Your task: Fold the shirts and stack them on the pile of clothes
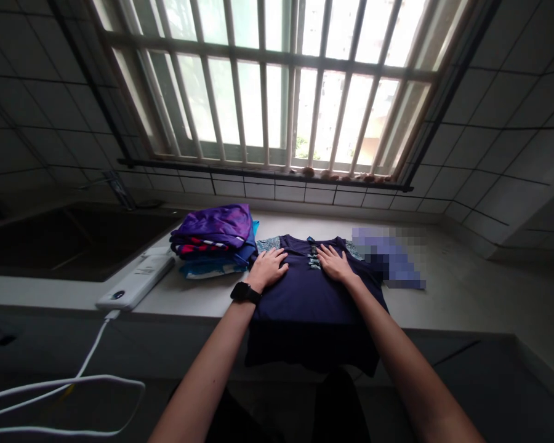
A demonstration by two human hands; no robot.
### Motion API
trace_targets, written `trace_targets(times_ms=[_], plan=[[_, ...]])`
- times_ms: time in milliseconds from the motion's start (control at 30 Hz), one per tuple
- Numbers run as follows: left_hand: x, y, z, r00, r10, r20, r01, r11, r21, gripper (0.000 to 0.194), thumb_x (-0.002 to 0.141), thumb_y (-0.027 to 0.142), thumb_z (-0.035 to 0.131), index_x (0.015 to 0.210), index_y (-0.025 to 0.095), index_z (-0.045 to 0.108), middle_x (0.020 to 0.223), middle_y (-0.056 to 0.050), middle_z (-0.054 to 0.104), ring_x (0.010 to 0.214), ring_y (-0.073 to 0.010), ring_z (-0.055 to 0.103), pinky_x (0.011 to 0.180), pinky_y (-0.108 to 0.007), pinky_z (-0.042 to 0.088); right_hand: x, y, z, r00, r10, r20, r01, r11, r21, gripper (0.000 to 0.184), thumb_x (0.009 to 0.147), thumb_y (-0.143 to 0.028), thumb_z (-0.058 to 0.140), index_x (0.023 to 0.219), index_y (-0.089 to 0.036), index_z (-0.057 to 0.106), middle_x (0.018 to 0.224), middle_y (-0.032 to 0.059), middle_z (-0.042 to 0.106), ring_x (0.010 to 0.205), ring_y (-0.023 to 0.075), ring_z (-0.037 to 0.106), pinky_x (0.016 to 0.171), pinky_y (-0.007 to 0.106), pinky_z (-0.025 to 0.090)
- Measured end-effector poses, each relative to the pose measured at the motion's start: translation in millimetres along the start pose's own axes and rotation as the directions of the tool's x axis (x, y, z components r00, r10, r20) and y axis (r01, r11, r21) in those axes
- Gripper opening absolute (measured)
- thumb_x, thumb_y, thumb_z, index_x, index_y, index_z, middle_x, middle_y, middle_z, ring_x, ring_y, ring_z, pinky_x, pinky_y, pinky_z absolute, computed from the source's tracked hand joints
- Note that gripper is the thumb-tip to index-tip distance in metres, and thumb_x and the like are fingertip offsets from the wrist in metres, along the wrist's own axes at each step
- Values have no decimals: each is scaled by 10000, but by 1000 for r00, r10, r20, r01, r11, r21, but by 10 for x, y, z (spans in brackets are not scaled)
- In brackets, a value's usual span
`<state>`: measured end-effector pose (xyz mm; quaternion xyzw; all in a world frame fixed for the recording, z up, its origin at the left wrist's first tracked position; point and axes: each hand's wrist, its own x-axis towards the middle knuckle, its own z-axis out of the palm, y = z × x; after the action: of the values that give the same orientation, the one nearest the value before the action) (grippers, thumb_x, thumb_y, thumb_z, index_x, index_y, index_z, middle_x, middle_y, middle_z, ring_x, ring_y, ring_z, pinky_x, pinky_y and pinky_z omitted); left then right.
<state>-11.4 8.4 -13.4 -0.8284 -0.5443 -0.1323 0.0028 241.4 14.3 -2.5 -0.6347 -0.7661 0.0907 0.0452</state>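
Observation:
A dark navy shirt (305,298) with patterned light-blue shoulders lies spread on the counter, its neckline toward the window. Its lower part hangs over the front edge. My left hand (268,269) rests flat on the left side of its chest, fingers apart, with a black watch on the wrist. My right hand (335,263) lies on the other side, fingers stretched out beside the small light trim at the middle of the neckline. To the left of the shirt sits a stack of folded clothes (215,237), purple on top, with red and blue layers below.
A white power bank (136,280) with a white cable (92,351) lies near the front edge of the counter (443,295). Farther left is a dark sink (74,240) with a faucet (119,189). A barred window (277,92) is behind. Blurred-out blue item (397,261) lies right of the shirt.

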Motion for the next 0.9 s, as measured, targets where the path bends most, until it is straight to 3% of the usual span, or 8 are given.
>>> trace_targets(times_ms=[233,367,467,533,600,700,767,900], plan=[[-31,25,-58,999,-12,-30,12,1000,-5,420,1032,357,456,1377,250,671,1548,-67,577,1462,-281,501,1244,-495,361,63,190,90,977,-47,-206,114,939,325,523,1072,-296,259,1408,-231,654,1559,105,554,1490,268,444,1246,547,294],[-15,2,-90,988,53,-143,-65,995,-81,396,1026,274,452,1329,193,693,1431,-106,673,1362,-233,600,1233,-400,395,130,300,88,875,77,-478,172,873,456,382,947,-255,435,1155,-192,749,1263,126,699,1211,274,641,1126,434,459],[-1,-19,-54,990,89,-111,-100,990,-102,439,1005,266,464,1389,175,657,1507,-112,611,1428,-238,544,1240,-390,390,105,346,43,801,271,-535,39,867,497,374,868,-184,448,1099,-168,741,1145,141,687,1078,278,660,1064,437,488],[5,-33,-19,996,90,-20,-91,992,-89,476,997,294,469,1422,159,634,1563,-117,551,1489,-261,473,1255,-417,367,39,389,0,712,415,-566,-110,862,494,383,836,-166,471,1119,-155,729,1178,170,654,1124,312,630,1086,487,454],[12,-47,5,996,78,36,-75,994,-82,506,998,313,450,1447,145,613,1592,-118,514,1521,-268,425,1266,-424,344,-53,463,-45,560,558,-613,-281,824,493,414,819,-174,515,1188,-156,702,1301,209,589,1252,377,556,1134,586,374],[24,-67,15,996,71,52,-66,994,-85,529,1000,317,425,1467,134,594,1606,-114,496,1536,-258,400,1279,-405,313,-187,621,-107,371,736,-567,-450,676,584,516,812,-216,561,1322,-163,615,1443,262,464,1357,459,459,1120,683,323],[32,-80,21,996,72,54,-67,994,-88,532,998,320,420,1466,138,596,1606,-110,497,1536,-257,401,1283,-408,305,-237,724,-144,352,804,-479,-466,594,655,562,811,-244,568,1365,-154,560,1437,283,452,1330,460,485,1083,641,385],[50,-114,57,996,81,36,-77,993,-92,518,993,338,428,1438,156,622,1594,-105,513,1523,-258,423,1280,-416,312,-212,829,-220,405,796,-449,-290,578,763,574,746,-216,562,1315,-158,515,1245,216,598,1294,367,533,1055,460,462]])
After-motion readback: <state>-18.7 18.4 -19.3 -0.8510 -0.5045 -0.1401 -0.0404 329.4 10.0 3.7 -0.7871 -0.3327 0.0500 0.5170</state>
